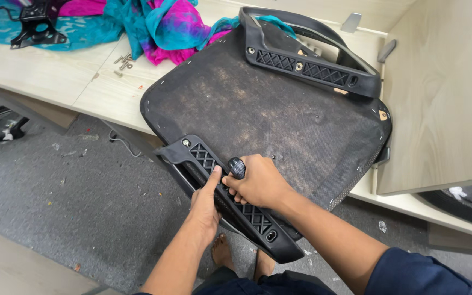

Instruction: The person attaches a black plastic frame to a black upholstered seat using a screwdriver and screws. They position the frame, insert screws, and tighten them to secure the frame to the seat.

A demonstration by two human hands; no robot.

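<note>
An upturned chair seat (269, 109) with a worn black fabric underside lies on a pale wooden bench (45, 74), partly overhanging its edge. A black plastic armrest bracket (208, 164) with a lattice pattern runs along the seat's near edge. My right hand (260, 183) is closed around the dark handle of a tool (236, 167) pressed upright onto this bracket. My left hand (206, 202) rests against the bracket beside it, index finger stretched up along the plastic. A second armrest (307, 54) is fixed at the seat's far edge.
Several loose bolts (123, 61) lie on the bench near crumpled teal and pink cloth (159, 24). A black metal chair mechanism (36, 24) sits at the back left. A wooden panel (438, 93) stands at the right. Grey carpet (66, 191) and my bare feet (222, 251) are below.
</note>
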